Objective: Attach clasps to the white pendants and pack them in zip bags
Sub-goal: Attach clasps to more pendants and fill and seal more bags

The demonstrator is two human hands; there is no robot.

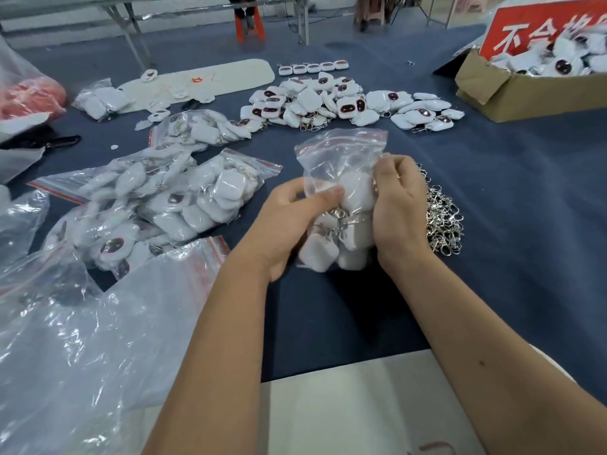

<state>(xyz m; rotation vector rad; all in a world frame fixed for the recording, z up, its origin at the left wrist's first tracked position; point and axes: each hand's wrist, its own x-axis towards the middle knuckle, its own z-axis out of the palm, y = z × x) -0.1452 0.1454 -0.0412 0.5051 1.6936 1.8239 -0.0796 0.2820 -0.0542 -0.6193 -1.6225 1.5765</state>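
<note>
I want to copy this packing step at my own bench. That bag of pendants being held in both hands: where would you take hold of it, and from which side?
Grip the zip bag low, around the pendants bunched at its bottom, coming in from both sides as the left hand and right hand do. The load sits there; the upper film and red zip strip are slack and empty, so they would probably fold.

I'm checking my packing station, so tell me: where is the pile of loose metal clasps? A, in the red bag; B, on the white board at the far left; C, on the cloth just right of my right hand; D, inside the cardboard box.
C: the clasps lie heaped on the blue cloth, right beside the right hand, which holds the zip bag.
</note>
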